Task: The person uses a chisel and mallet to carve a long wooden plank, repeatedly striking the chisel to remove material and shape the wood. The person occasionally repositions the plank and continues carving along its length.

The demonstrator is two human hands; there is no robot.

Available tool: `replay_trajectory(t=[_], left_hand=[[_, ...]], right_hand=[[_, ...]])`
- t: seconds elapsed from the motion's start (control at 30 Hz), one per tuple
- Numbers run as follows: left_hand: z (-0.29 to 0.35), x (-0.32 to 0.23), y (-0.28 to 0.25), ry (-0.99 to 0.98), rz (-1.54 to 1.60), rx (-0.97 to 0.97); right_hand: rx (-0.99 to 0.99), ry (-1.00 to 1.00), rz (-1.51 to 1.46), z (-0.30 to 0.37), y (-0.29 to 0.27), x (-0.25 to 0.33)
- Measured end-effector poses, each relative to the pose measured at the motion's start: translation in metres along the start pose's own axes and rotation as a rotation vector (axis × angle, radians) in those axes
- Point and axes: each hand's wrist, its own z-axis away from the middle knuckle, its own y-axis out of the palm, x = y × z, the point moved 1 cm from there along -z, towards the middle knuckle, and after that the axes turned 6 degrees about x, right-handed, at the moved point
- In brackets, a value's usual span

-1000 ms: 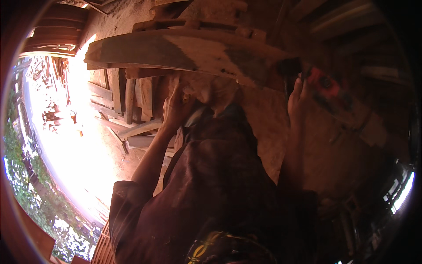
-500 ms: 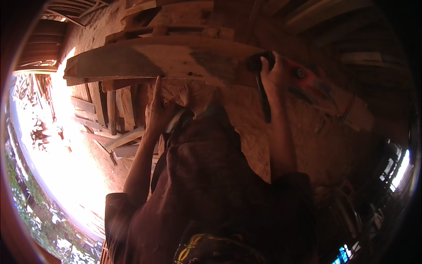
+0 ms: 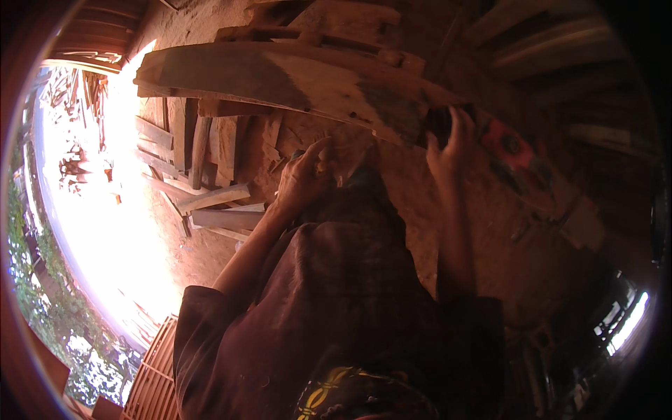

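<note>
A long curved wooden board (image 3: 329,80), with dark patches on its face, lies across the far side in front of me. My left hand (image 3: 304,175) is off the board, short of its near edge, with fingers curled. Something small and dark shows at its fingers, too unclear to name. At the board's right end, my right hand (image 3: 451,140) has its fingers bent around a dark rounded thing (image 3: 439,126). Just right of that hand is a red and black tool (image 3: 514,147); its kind is unclear in the shade, and I cannot tell whether the dark thing joins it.
Wooden offcuts (image 3: 217,196) lie on the dirt ground at left. More timber (image 3: 560,45) is stacked at the far right. A slatted wooden piece (image 3: 155,378) stands at lower left, beside glaring daylight. Further wood pieces (image 3: 350,14) lie beyond the board.
My left hand has drawn back from the board's near edge, and its extended index finger has curled in. My right hand stays at the board's right end. The whole view has shifted and tilted.
</note>
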Motion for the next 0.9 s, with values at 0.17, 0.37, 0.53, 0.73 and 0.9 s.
replay_trajectory(t=[0.17, 0.37, 0.53, 0.73, 0.9], left_hand=[[-0.003, -0.008, -0.013, 0.139, 0.134, -0.036], [-0.017, -0.004, -0.016, 0.151, 0.127, 0.137], [-0.031, -0.049, -0.031, 0.499, -0.009, 0.145], [-0.05, -0.096, -0.023, 0.829, 0.003, 0.149], [-0.068, -0.098, -0.019, 0.939, 0.003, 0.194]], right_hand=[[0.127, 0.3, 0.104, 0.069, -0.005, -0.042], [0.336, 0.728, -0.462, 0.049, -0.042, -0.041], [0.19, 0.799, -0.574, 0.07, -0.062, -0.026], [-0.402, 0.746, -0.605, 0.074, -0.092, 0.075], [-0.228, 0.616, -0.869, 0.08, -0.119, 0.101]])
